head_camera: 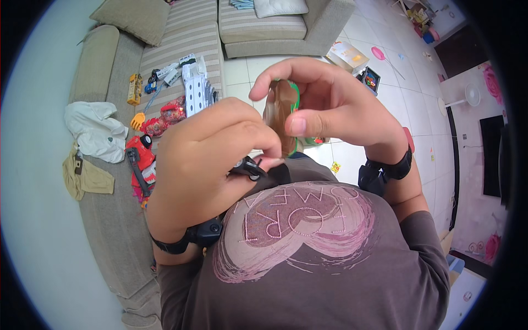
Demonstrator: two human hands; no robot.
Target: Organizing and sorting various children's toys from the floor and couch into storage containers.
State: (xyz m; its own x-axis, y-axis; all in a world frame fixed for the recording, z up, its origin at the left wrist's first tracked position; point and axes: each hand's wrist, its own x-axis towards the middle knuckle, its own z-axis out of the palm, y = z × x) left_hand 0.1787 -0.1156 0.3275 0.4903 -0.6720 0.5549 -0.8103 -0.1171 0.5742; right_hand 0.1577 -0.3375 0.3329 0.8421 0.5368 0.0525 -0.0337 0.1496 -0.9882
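Note:
My right hand (330, 103) holds a brown, shiny, partly see-through object (280, 111) with a green edge, its thumb on the near face and its fingers curled behind. What this object is I cannot tell. My left hand (214, 152) is closed, its fingertips at the lower end of the same object. Tucked in the left palm is a small black toy piece (248, 168) with little wheels, mostly covered by the fingers. Both hands are raised in front of my printed brown T-shirt (305, 280). Black straps with small devices (208, 233) circle both wrists.
To the left, a striped sofa (177, 37) carries a white toy vehicle (196, 90), a red toy vehicle (142, 154), a yellow toy bus (134, 89) and clothes (97, 130). On the tiled floor stand a cardboard box (348, 57) and a black tray (370, 80); a white fan (471, 95) is at right.

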